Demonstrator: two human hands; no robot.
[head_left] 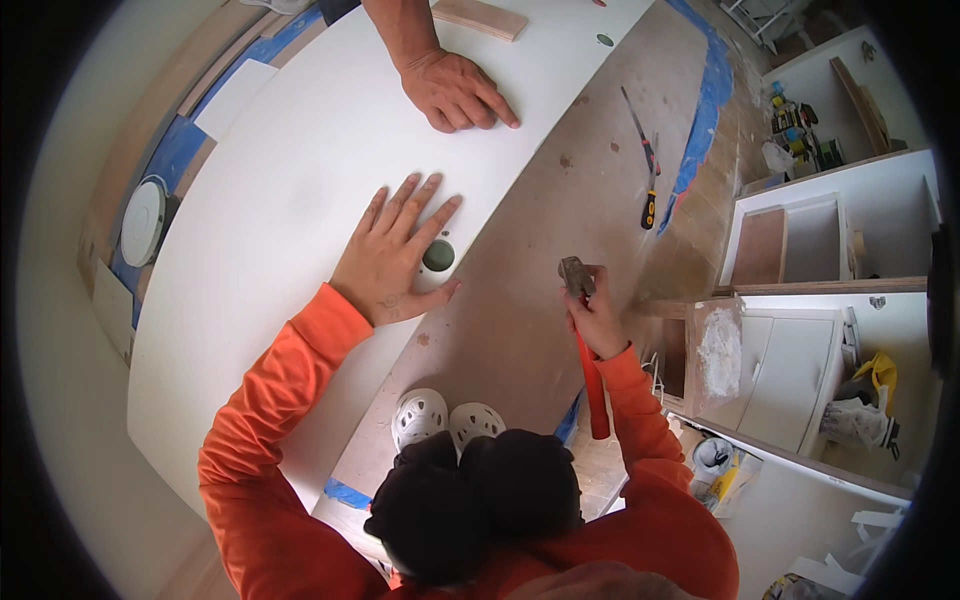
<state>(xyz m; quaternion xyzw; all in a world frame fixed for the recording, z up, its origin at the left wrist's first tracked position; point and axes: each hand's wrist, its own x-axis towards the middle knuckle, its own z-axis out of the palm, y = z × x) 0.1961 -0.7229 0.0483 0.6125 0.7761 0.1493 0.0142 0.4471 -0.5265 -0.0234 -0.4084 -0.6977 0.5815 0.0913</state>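
So picture a clock face over the view. The hammer point(592, 385) is around 4 o'clock, red handle hanging down and the metal head up top near 3. The right hand point(597, 315) is wrapped round the handle just under the head, so it's a pretty short grip.

The left hand point(388, 252) is at 10 o'clock, palm down and fingers spread wide on a big white panel point(280, 200), holding nothing. A round hole point(438, 255) in the panel sits between its index finger and thumb, and the thumb is right by the panel's edge.

Up at 12 there's a co-worker's hand point(455, 90) resting on the same panel, index finger pointing out toward the edge, with a wood block point(482, 18) above it.

At 2 o'clock a screwdriver point(648, 210) with a yellow and black handle lies on the brownish floor covering point(540, 220). A long thin tool point(637, 122) is just beside it, and blue tape point(715, 100) runs farther out past both. White clogs point(420, 415) are between 6 and 7. Way out at 3 are open cabinets point(890, 240), and a round white container point(145, 222) is between 9 and 10.
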